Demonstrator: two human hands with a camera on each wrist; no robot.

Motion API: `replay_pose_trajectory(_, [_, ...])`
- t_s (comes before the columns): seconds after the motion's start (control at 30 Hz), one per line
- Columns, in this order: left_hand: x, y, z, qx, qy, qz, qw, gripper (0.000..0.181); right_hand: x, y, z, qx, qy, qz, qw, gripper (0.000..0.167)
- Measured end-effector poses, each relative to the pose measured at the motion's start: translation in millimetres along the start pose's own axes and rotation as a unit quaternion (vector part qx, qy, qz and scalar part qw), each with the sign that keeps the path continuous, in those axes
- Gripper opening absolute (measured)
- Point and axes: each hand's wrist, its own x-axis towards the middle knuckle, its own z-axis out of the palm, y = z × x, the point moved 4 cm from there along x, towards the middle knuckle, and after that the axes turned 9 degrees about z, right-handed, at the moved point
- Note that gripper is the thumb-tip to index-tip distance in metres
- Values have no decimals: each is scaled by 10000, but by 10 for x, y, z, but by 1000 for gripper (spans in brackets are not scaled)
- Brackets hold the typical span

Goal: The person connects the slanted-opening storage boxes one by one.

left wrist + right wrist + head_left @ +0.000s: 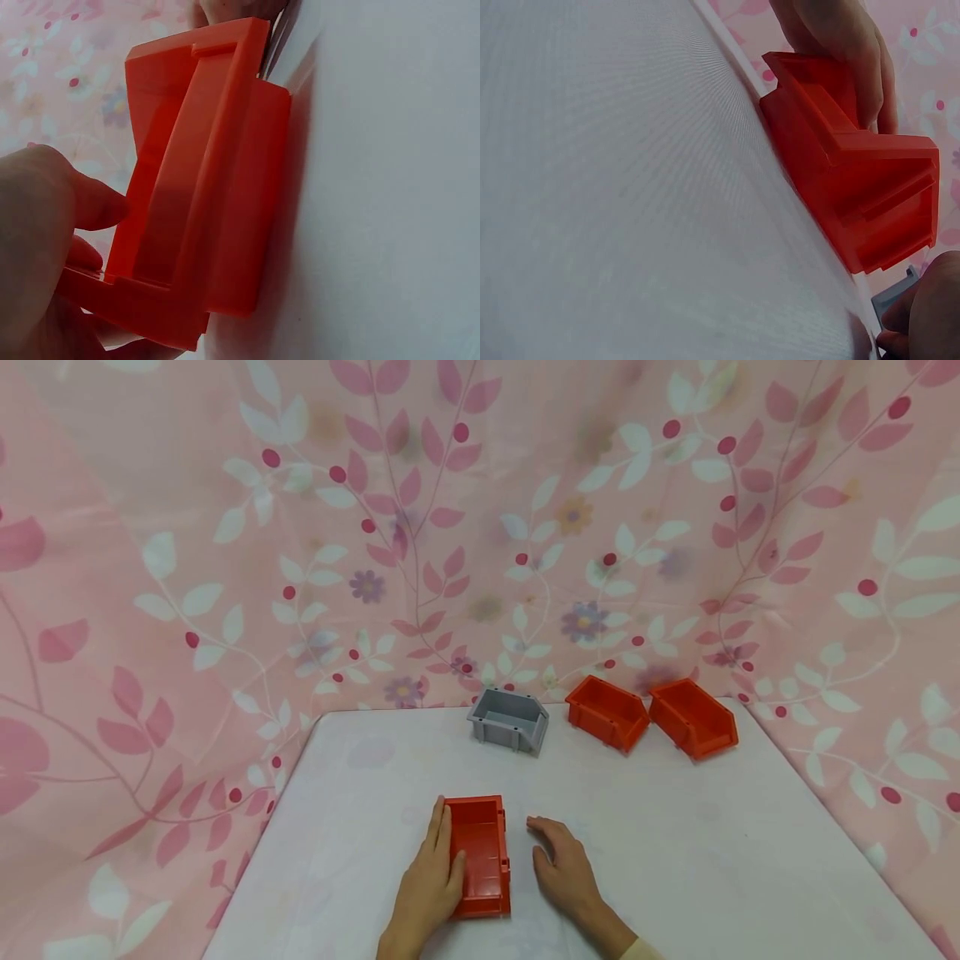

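Observation:
A red plastic bin [483, 847] stands on the white-covered table with its hollow facing up. My left hand [429, 881] grips its left wall, the thumb over the rim on the inner side and the fingers along the outside. The left wrist view shows the same thumb [97, 202] reaching inside the bin [240, 202]. To the right of the bin, apart from it, my right hand [566, 872] rests low over the table, its fingers loosely bent around nothing. In the right wrist view the bin [810, 150] appears beyond the right hand [936, 315].
Along the table's back edge stand a grey bin [510, 720] and two more red bins, one in the middle [606, 714] and one farther right [693, 720]. A pink floral curtain [480, 527] hangs behind the table [360, 827] and at its sides.

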Motion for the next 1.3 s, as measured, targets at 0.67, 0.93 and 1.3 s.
replay_pose_trajectory(0.67, [-6,83,-16,-101,238,-223,9994,81,201,-97,-152,97,-320,185,9993,36])
replay_pose_trajectory(0.93, [-1,57,20,-35,258,-312,9992,83,594,-189,-355,-115,-233,-37,9997,36])
replay_pose_trajectory(1.3, [4,38,21,2,238,-404,9989,84,1147,-360,-529,-370,-275,-219,9987,38])
